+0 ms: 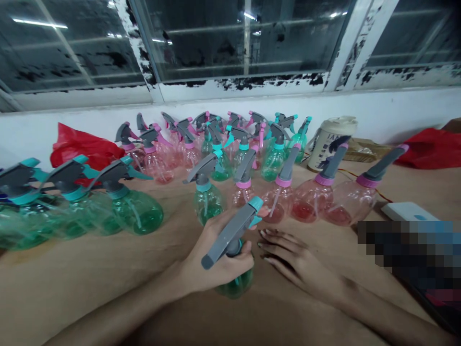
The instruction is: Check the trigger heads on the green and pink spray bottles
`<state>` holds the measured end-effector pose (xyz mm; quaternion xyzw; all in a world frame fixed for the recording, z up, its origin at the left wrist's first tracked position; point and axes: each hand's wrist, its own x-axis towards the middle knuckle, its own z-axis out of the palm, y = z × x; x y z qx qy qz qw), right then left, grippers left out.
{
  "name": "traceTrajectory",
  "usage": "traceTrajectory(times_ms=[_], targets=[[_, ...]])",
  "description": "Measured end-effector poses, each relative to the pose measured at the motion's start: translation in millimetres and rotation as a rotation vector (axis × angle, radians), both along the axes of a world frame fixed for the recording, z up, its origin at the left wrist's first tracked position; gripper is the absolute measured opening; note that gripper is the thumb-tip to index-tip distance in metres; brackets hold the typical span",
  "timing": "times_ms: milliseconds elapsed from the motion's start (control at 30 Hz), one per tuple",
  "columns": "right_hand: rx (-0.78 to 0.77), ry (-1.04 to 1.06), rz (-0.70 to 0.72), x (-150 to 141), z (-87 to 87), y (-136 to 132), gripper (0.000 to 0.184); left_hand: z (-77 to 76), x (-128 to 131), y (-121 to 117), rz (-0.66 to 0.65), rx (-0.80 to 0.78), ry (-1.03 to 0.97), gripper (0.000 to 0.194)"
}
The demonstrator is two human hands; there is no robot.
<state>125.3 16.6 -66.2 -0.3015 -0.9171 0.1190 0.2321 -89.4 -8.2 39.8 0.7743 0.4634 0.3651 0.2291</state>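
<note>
My left hand (pixel 212 259) is wrapped round the neck of a green spray bottle (pixel 236 286) with a grey trigger head and teal nozzle. The bottle stands upright at the near middle of the table, its neck partly hidden by my fingers. Just to its right, my right hand (pixel 295 262) lies flat on the tabletop, fingers stretched toward the bottle and apart from it. Right beyond my left hand stands another green spray bottle (pixel 209 199). A row of pink spray bottles (pixel 311 202) continues from there to the right.
Several green spray bottles (pixel 139 211) line the left. More pink and green bottles crowd the back, near red plastic bags (pixel 84 149). A printed cup (pixel 331 142) and a white box (pixel 408 211) sit at right, beside a blurred-out area. Windows (pixel 237 38) rise behind the table.
</note>
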Motion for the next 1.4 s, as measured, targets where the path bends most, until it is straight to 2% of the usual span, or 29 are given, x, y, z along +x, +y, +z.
traceTrajectory(times_ms=[133, 367, 533, 700, 833, 1100, 1300, 1400], targets=[[0.061, -0.034, -0.001, -0.3, 0.2, -1.9, 0.033, 0.6, -0.2, 1.1, -0.011, 0.046, 0.021, 0.02], [0.047, 0.001, -0.051, -0.5, -0.4, -2.7, 0.045, 0.8, -0.8, 0.9, 0.002, 0.025, -0.01, 0.017], [0.04, -0.037, -0.028, 0.0, -1.1, -3.1, 0.036, 1.3, 0.5, 0.2, -0.009, 0.01, -0.059, 0.022], [0.042, -0.007, -0.051, 0.0, -1.6, -3.6, 0.038, 2.4, 0.3, 0.6, 0.004, -0.006, -0.017, 0.016], [0.023, -0.026, -0.048, 0.0, -1.7, -3.9, 0.037, 5.2, 0.3, 0.4, -0.003, 0.001, -0.021, 0.021], [-0.004, -0.088, -0.044, 0.3, -0.2, -4.0, 0.038, 15.9, -6.7, -0.9, -0.093, -0.052, -0.033, 0.019], [-0.024, -0.042, -0.037, 0.6, 1.5, -3.8, 0.038, 13.8, -7.2, -0.9, -0.041, -0.085, -0.026, 0.002], [-0.033, -0.035, -0.038, 1.1, 1.9, -3.8, 0.037, 10.2, -6.5, 0.2, -0.038, -0.055, -0.017, 0.003]])
